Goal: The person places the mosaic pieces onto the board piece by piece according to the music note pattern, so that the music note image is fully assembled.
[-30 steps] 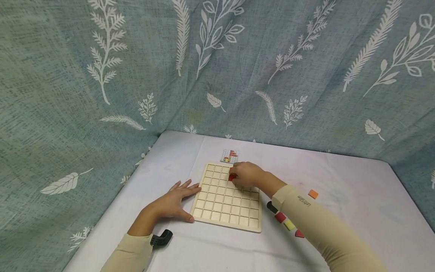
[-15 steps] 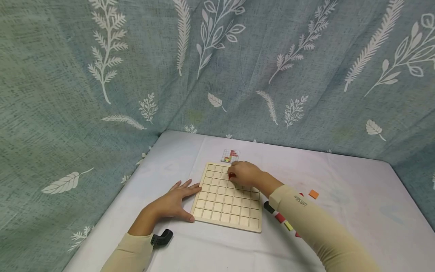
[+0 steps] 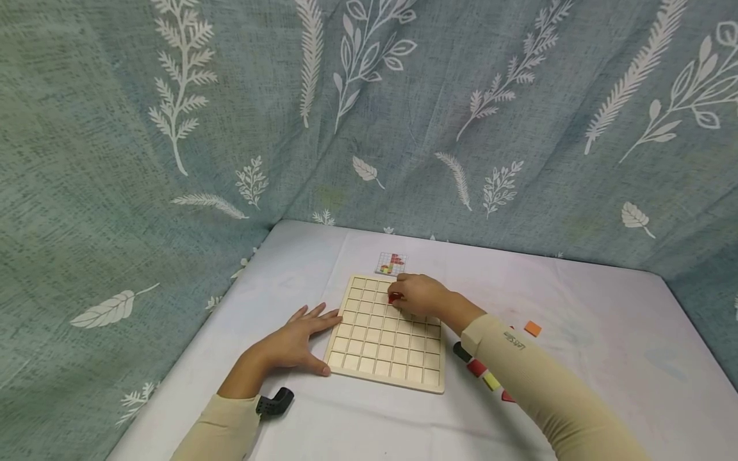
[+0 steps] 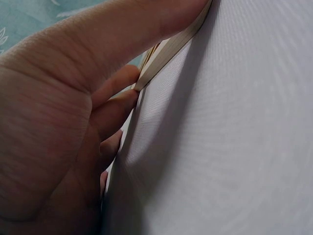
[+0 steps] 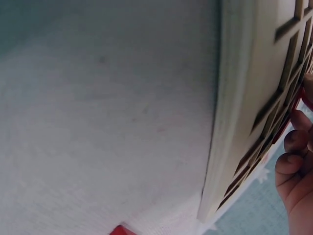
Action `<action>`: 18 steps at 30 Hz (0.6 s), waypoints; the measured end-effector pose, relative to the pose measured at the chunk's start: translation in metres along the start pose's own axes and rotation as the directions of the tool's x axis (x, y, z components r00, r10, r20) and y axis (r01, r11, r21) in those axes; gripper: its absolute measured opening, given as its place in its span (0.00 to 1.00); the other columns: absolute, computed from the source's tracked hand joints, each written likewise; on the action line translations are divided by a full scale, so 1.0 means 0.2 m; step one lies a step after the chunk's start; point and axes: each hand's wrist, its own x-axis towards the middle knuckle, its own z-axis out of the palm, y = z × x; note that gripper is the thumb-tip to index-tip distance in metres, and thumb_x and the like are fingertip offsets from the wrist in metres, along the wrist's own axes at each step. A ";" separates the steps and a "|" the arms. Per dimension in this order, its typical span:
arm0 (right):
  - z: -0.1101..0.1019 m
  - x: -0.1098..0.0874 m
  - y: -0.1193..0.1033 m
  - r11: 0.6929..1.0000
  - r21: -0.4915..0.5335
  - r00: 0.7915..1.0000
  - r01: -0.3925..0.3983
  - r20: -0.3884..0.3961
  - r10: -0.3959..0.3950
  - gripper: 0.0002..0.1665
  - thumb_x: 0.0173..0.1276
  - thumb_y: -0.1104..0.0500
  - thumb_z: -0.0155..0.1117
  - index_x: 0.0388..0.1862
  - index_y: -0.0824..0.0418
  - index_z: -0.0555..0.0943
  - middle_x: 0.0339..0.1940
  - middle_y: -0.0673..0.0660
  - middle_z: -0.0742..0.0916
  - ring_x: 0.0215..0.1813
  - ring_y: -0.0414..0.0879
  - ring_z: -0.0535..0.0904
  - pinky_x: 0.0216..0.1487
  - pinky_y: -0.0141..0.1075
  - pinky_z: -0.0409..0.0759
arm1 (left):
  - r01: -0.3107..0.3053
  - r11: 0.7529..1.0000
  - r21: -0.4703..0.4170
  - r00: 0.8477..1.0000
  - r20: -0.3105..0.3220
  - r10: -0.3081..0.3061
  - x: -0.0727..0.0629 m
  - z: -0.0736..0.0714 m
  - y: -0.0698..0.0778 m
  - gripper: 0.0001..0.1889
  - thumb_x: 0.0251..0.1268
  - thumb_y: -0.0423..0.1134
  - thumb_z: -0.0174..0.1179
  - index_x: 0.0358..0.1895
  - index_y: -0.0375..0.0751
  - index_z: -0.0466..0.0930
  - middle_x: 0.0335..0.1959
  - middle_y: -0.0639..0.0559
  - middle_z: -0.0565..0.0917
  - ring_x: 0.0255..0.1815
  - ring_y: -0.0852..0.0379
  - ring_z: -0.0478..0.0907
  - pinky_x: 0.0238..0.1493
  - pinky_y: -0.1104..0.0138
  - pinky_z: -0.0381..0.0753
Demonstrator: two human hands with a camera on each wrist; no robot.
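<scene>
A square wooden grid board (image 3: 375,352) lies on the white cloth. My right hand (image 3: 423,294) is over its far side, with thumb and fingertips pinching a small red tile (image 3: 394,298) at the grid. In the right wrist view a thin red edge (image 5: 286,125) shows under the curled fingers (image 5: 288,164). My left hand (image 3: 293,344) rests beside the board with fingers spread, the fingertips at its left edge and the thumb at the near left corner. The left wrist view shows the thumb (image 4: 122,36) lying along the board's wooden side (image 4: 168,51).
A small printed pattern card (image 3: 392,263) lies just beyond the board. Right of it are an orange tile (image 3: 533,328), a red tile (image 3: 476,367), a yellow tile (image 3: 491,381) and a red piece (image 3: 507,397), partly behind my right sleeve (image 3: 524,358). A patterned curtain (image 3: 369,128) hangs behind.
The orange bit that showed at my right fingertips a second ago is now hidden behind the fingers. The right forearm has shifted slightly left and back. My left hand stays still.
</scene>
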 end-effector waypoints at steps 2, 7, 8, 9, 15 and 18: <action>0.00 0.00 0.00 1.000 -0.002 1.000 0.012 -0.014 -0.013 0.15 0.70 0.49 0.63 0.52 0.51 0.83 0.38 0.46 0.78 0.37 0.39 0.76 0.40 0.36 0.79 | -0.003 1.000 0.007 1.000 -0.002 0.003 0.00 0.00 0.00 0.62 0.26 0.73 0.73 0.74 0.53 0.63 0.75 0.59 0.59 0.78 0.51 0.42 0.75 0.50 0.33; 0.01 0.00 0.01 0.998 -0.049 0.999 0.026 -0.025 -0.027 0.15 0.70 0.48 0.63 0.53 0.50 0.83 0.39 0.46 0.79 0.38 0.37 0.76 0.40 0.33 0.78 | -0.005 1.000 0.017 1.000 -0.008 0.005 0.01 0.00 -0.01 0.62 0.26 0.73 0.73 0.74 0.52 0.63 0.75 0.61 0.58 0.78 0.53 0.42 0.75 0.51 0.33; 0.01 0.00 0.01 0.998 -0.059 0.999 0.028 -0.023 -0.029 0.15 0.70 0.48 0.62 0.53 0.50 0.83 0.39 0.45 0.78 0.38 0.37 0.76 0.40 0.33 0.78 | -0.003 1.000 0.016 1.000 -0.007 0.003 0.01 0.00 -0.01 0.62 0.26 0.73 0.73 0.74 0.52 0.63 0.75 0.61 0.58 0.78 0.53 0.42 0.75 0.51 0.33; 0.01 0.00 0.01 0.998 -0.063 0.999 0.030 -0.022 -0.031 0.15 0.70 0.48 0.62 0.52 0.50 0.83 0.39 0.45 0.79 0.38 0.37 0.76 0.40 0.33 0.78 | 0.000 1.000 0.016 1.000 -0.005 0.000 0.01 0.00 -0.01 0.62 0.26 0.73 0.73 0.74 0.53 0.63 0.75 0.62 0.58 0.78 0.54 0.41 0.75 0.51 0.33; 0.00 -0.01 0.01 0.997 -0.067 0.999 0.036 -0.003 -0.037 0.15 0.70 0.49 0.63 0.52 0.50 0.83 0.40 0.46 0.79 0.38 0.37 0.77 0.41 0.33 0.79 | 0.003 1.000 0.005 1.000 0.001 -0.003 0.01 0.01 0.00 0.62 0.26 0.72 0.74 0.74 0.52 0.64 0.75 0.60 0.59 0.78 0.52 0.42 0.75 0.49 0.33; 0.00 -0.01 0.01 0.998 -0.051 0.999 0.036 -0.002 -0.037 0.15 0.69 0.50 0.64 0.52 0.51 0.84 0.40 0.46 0.80 0.38 0.37 0.77 0.41 0.34 0.79 | 0.002 1.000 0.007 1.000 0.000 -0.002 0.00 0.01 0.00 0.62 0.26 0.72 0.74 0.74 0.51 0.64 0.75 0.60 0.59 0.78 0.52 0.42 0.75 0.49 0.33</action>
